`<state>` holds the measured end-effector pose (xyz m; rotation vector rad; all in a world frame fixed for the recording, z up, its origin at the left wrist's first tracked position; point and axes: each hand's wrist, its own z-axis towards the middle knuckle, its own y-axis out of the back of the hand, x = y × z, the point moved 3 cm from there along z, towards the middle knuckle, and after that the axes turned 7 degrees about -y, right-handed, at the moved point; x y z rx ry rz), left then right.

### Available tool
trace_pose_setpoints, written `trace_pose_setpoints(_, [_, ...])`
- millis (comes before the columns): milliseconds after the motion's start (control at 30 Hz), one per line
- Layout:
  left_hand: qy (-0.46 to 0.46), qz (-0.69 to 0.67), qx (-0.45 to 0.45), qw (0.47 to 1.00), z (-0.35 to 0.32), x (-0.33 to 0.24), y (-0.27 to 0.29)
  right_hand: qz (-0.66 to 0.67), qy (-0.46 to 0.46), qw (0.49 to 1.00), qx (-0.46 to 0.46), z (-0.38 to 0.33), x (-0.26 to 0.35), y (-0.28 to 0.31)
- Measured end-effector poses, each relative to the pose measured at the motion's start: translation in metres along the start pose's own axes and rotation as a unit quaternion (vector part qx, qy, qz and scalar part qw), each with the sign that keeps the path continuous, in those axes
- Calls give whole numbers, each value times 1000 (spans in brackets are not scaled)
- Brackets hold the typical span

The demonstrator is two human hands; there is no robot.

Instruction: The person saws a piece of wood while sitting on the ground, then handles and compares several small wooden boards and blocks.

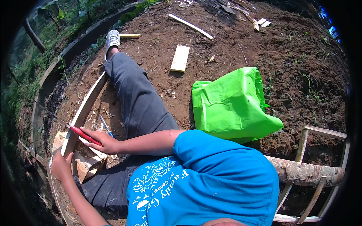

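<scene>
My right hand (101, 141) is closed round the red handle of a saw (85, 135). Its long thin blade reaches out to the left across a wooden board (83, 112); the teeth are too small to make out. The board slants from beside my lower leg down to my left hand (62, 165), which grips its near end, with some fingers hidden. Under and beside that end are wooden pieces (85, 167). A slim tool with blue on it (106, 127) lies near my right hand.
A bright green bag (233, 107) sits on the brown soil to the right of my outstretched leg (141, 98). Loose planks (180, 58) and strips (190, 26) lie farther off. At right, a log (309, 171) crosses a wooden frame (324, 131). A curved edging (56, 73) borders greenery at left.
</scene>
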<state>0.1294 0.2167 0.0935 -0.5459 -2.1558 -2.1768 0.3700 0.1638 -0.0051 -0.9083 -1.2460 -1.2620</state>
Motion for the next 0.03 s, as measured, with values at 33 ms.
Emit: trace_pose_setpoints(33, [1, -12, 9, 1000, 4, -1, -1, -22, 12, 1000, 1, -2, -17, -2])
